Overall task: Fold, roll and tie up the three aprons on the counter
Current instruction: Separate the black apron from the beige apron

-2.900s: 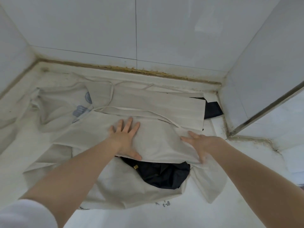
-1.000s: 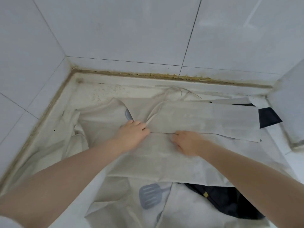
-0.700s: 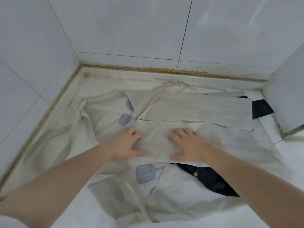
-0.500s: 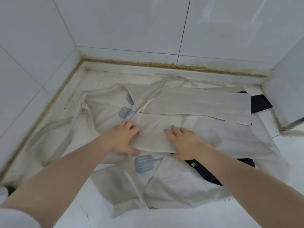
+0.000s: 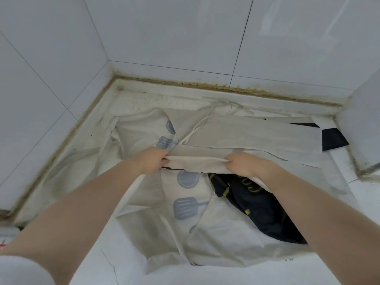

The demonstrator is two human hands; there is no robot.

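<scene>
Both hands, left hand (image 5: 151, 161) and right hand (image 5: 242, 164), pinch the beige apron's (image 5: 197, 160) folded edge, above the printed apron (image 5: 185, 202) and dark apron (image 5: 261, 208) on the desk (image 5: 123, 264).

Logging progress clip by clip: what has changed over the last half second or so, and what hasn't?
Both hands went from lying flat on the beige apron to gripping its near folded edge: left hand at the left end, right hand further right. The fold has been drawn away from the person, baring more of the utensil-print apron and dark apron. The far folded panel and ties stayed put.
</scene>
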